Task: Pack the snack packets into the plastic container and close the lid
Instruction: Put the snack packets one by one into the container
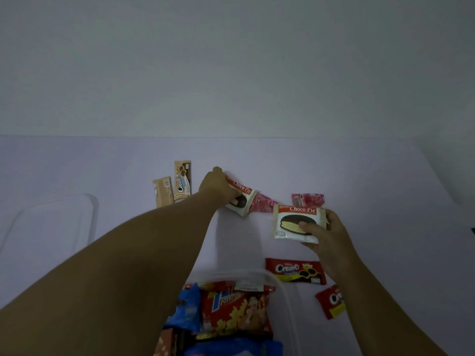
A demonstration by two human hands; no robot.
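Note:
My left hand (pixel 214 186) grips a white and red Choco Pie packet (pixel 243 197) at the far middle of the table, tilted up off the surface. My right hand (pixel 325 232) holds a second Choco Pie packet (pixel 295 222) by its lower right corner, above the table. The clear plastic container (pixel 288 304) stands at the near edge with a red snack bag (pixel 236 312) and blue packets (pixel 186 309) inside. Its clear lid (pixel 51 222) lies flat at the left.
Two beige Cream-O packets (pixel 177 187) lie beyond my left forearm. Pink packets (pixel 307 199) lie behind the Choco Pies. Two red Cream-O packets (pixel 295 271) lie right of the container, one partly hidden under my right arm. A pale wall stands behind the table.

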